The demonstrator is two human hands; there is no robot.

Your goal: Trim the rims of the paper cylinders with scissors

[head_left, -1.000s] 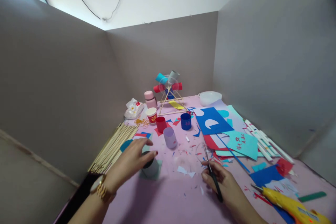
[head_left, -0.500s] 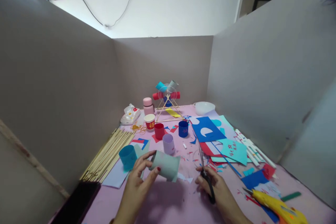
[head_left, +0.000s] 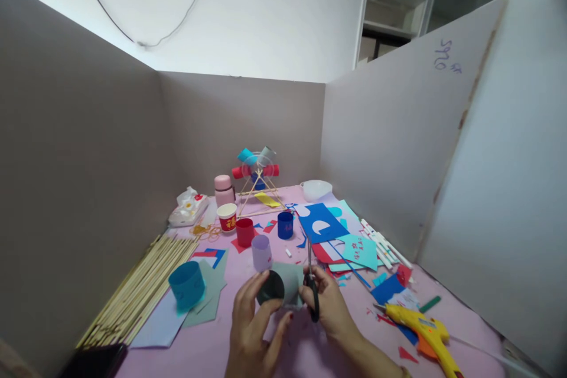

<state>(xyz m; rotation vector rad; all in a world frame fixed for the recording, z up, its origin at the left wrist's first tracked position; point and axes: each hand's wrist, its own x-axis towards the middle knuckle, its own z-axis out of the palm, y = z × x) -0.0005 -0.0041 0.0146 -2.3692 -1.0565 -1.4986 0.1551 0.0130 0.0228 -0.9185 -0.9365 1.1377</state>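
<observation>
A grey-green paper tube (head_left: 290,283) is between my two hands, its dark open end turned toward my left. My left hand (head_left: 253,323) is closed on it, fingers and thumb at the rim of that end. In my right hand (head_left: 328,302) are black-handled scissors (head_left: 313,300) with the blades pointing away from me. The right fingertips are at the tube's far end; whether they press on it I cannot tell. Just beyond stands a lilac paper cup (head_left: 261,253), with a red paper cup (head_left: 245,233) and a blue one (head_left: 285,225) behind it.
Bamboo sticks (head_left: 142,289) lie at left beside a teal paper cylinder (head_left: 186,285). A small Ferris wheel model (head_left: 258,168) stands at the back near a pink flask (head_left: 224,190). Coloured paper (head_left: 322,223), markers (head_left: 378,243) and a yellow glue gun (head_left: 416,320) occupy the right side.
My right hand with the scissors has come in to the tube's right side. The tube has turned so its open end shows. The view has swung right.
</observation>
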